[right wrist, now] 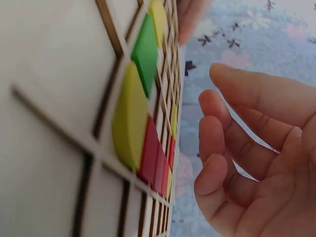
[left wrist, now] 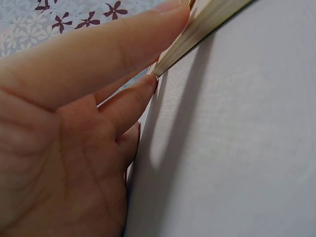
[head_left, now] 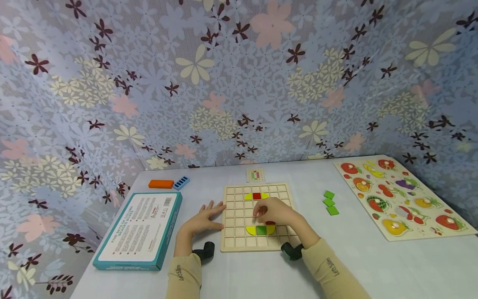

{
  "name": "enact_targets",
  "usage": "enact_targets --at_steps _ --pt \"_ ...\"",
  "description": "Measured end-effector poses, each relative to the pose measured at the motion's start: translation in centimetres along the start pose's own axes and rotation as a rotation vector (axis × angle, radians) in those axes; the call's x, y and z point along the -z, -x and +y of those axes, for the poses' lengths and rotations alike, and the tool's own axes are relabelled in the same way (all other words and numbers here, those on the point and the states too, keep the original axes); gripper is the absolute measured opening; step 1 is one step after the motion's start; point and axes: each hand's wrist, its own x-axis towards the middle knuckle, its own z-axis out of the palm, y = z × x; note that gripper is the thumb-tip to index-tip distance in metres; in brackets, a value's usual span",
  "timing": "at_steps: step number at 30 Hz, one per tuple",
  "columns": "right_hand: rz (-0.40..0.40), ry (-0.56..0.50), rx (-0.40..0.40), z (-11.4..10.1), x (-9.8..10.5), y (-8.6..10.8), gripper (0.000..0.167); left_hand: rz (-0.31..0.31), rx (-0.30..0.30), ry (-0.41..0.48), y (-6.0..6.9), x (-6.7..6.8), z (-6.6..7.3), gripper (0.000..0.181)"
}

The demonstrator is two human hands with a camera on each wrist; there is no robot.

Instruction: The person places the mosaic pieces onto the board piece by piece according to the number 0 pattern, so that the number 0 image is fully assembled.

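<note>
We hold our right hand (head_left: pixel 275 211) over the grid board (head_left: pixel 240 214), grip apart; our left hand (head_left: pixel 201 220), fingers spread, touches its left edge, inward from the far edge of the table (head_left: pixel 239 274).

Under the right hand (head_left: pixel 275 211) lies a grid board (head_left: pixel 233 203) of matt wood with smooth, satiny tiles (right wrist: pixel 144 54), and beneath the left hand (head_left: pixel 201 220) a matt, finely woven cloth (left wrist: pixel 242 123)

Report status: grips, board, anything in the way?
Left grip touching board, left edge. Right grip above it, holding nothing visible. Board partly filled with coloured pieces. Right grip hides some board from head view.
</note>
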Motion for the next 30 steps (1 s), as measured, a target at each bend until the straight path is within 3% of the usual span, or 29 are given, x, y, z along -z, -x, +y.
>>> enact_targets --at_steps 14,19,30 --pt "0.114 -0.106 -0.076 2.1 3.2 0.8 0.015 0.025 0.006 0.008 0.0 -0.1 -0.1 0.075" --pt "0.131 -0.144 -0.065 2.9 4.2 1.2 0.02 0.018 0.0 0.009 0.1 -0.1 0.0 0.076" --pt "0.225 -0.131 -0.136 4.6 6.1 2.3 0.025 0.023 0.007 0.033 0.0 -0.1 -0.1 0.074"
